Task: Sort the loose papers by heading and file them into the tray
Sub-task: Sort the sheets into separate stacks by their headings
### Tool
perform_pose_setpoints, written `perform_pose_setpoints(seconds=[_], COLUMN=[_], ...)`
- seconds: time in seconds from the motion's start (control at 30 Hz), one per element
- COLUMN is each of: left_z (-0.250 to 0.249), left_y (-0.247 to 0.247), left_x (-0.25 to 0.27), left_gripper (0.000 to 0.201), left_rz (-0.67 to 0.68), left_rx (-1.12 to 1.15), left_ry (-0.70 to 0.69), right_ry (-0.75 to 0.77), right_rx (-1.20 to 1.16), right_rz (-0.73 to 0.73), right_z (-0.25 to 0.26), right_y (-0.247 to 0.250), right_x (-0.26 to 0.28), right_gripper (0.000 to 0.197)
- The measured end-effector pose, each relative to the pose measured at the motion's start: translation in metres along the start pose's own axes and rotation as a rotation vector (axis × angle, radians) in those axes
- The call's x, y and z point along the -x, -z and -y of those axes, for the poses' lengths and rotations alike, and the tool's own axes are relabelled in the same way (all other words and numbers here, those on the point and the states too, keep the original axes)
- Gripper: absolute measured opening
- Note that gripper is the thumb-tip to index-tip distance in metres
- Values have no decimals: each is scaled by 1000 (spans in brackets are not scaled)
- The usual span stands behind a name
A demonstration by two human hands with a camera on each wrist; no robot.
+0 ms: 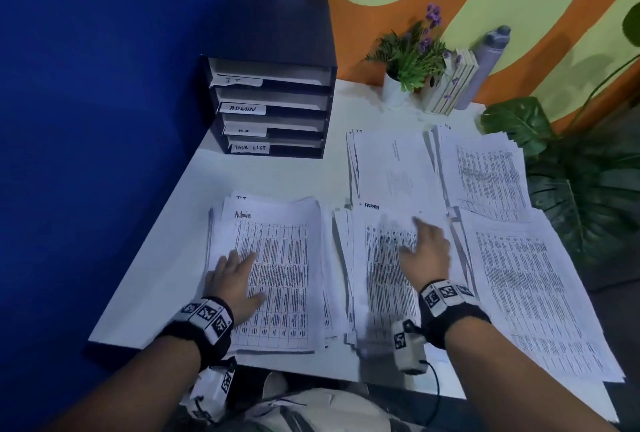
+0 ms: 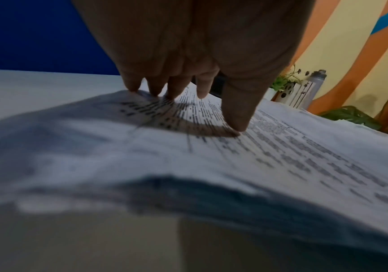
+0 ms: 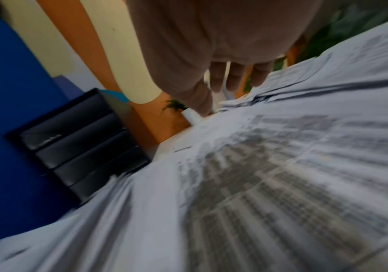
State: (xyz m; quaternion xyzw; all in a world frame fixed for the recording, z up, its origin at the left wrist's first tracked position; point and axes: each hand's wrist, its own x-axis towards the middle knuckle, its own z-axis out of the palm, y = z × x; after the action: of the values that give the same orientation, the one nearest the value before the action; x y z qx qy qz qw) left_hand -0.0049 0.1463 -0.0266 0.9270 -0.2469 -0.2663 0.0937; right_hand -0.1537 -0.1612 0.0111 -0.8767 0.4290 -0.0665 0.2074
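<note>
Several paper stacks lie on the white table (image 1: 284, 175). The near-left stack (image 1: 277, 275), headed "Admin", has my left hand (image 1: 235, 279) resting flat on it, fingertips (image 2: 239, 125) pressing the top sheet. Beside it lies a second stack (image 1: 381, 275) headed "ADMIN"; my right hand (image 1: 426, 248) hovers just over it with fingers (image 3: 232, 79) spread and straight, blurred by motion. Farther back lie an "IT" stack (image 1: 391, 165) and another stack (image 1: 485, 172); a further stack (image 1: 533, 296) lies near right. The black filing tray (image 1: 273, 99) stands at the back left with slots labelled IT, ADMIN, H.R and TASK LIST.
A small potted plant (image 1: 408, 61), a striped box (image 1: 450, 85) and a grey bottle (image 1: 485, 64) stand at the table's far edge. A large leafy plant (image 1: 581, 182) crowds the right side. A blue wall runs along the left.
</note>
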Motion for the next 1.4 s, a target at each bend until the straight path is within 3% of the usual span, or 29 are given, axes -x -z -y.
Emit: perform_pose_setpoints(seconds=[0.1,0.17,0.23,0.3,0.4,0.5,0.67,0.7,0.77,0.9,1.03,1.2,1.4], left_z=[-6,-10,-12,-8,2,7,9,9,7,2,0,7,2], left_y=[3,3,4,5,10,16,19,18,18,20,25,21,19], left_x=[4,7,9,8,4,1,-6,-7,-9,-12,-8,-13,-9], left_gripper=[83,78,70,63,57,57,59,52,20,42,36,13,22], left_rz=[48,62,14,-106,-244,-205,-132,-148,-178,-202,-267,-237,-256], left_rx=[56,140,241,336,523,741,833,817,816,874,784,872,916], left_ry=[-73,-170,-233,-192,31,209,277,275,257,186,147,124,107], right_ry=[65,-11,-63,-73,-120,-199,-296,-316,-338,-361,-348,-371,-317], right_rx=[-280,-400,-438,-389,-454,-658,-815,-843,-868,-903,-913,-857,-928], right_rz=[267,449,525,477,391,373,352,348,343,340,375,315,347], right_z=[39,60,72,72,67,62,60,59,58,52,50,44,42], right_y=[-18,-26,-34,-43,-48,-47,-46,-46,-46,-46,-44,-45,-42], right_x=[17,28,36,39,39,40,39,38,38,35,32,24,21], right_gripper=[53,59,49,26,6,11,28,29,30,32,36,22,14])
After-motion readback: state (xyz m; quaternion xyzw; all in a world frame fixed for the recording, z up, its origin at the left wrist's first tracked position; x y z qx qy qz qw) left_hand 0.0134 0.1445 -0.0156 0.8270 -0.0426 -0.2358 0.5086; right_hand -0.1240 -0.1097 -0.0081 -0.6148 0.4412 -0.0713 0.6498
